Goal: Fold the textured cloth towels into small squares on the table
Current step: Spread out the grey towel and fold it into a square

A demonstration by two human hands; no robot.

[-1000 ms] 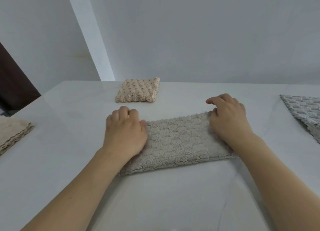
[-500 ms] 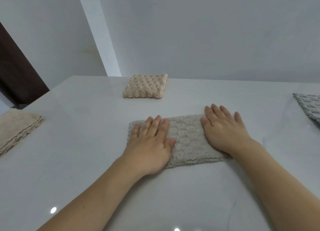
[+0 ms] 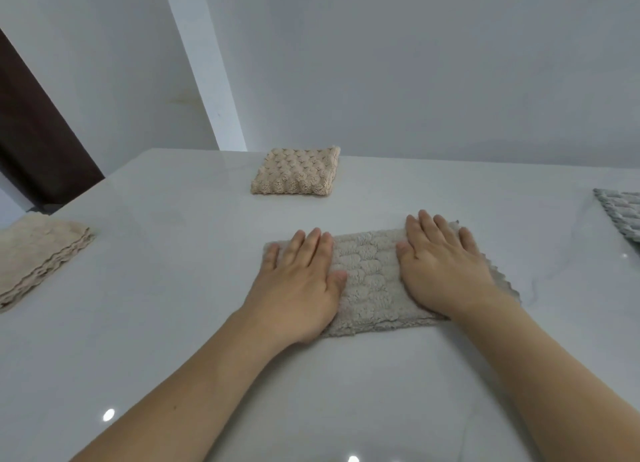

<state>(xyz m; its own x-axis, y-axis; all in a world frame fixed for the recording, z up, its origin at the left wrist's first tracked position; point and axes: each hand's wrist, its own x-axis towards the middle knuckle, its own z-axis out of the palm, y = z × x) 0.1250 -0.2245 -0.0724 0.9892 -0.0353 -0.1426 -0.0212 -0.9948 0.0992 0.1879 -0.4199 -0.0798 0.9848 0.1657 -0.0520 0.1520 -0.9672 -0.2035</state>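
Both hands have gone from curled at the ends of the strip to lying flat on it, and between the half-second-old frame and now they have barely shifted. Left hand (image 3: 298, 281) lies palm down, fingers straight and slightly spread, pressing the left end of the grey-beige towel (image 3: 367, 281); it grips nothing. Right hand (image 3: 443, 271) lies the same way on the right end, fingers extended toward the far edge, also gripping nothing. Towel sits near the middle of the white table (image 3: 173, 288), directly in front of the person, already folded into a long strip; a zigzag edge shows past the right wrist. Step in hand, as I judge it: smoothing and flattening the strip after a fold. Next move probably calls for pinching one short end and carrying it across to meet the other, edges aligned, to reach a square; thick pile may spring back, so a press afterward seems wise. Folded tan towel (image 3: 296, 174) lies farther back, well apart, already a small square, so at least one looks done. Stack of beige cloths (image 3: 38, 257) rests at the left edge of the table; a grey textured towel (image 3: 620, 215) is cut off at the right edge, apparently still waiting. Containers: none in view; every cloth lies directly on the tabletop.
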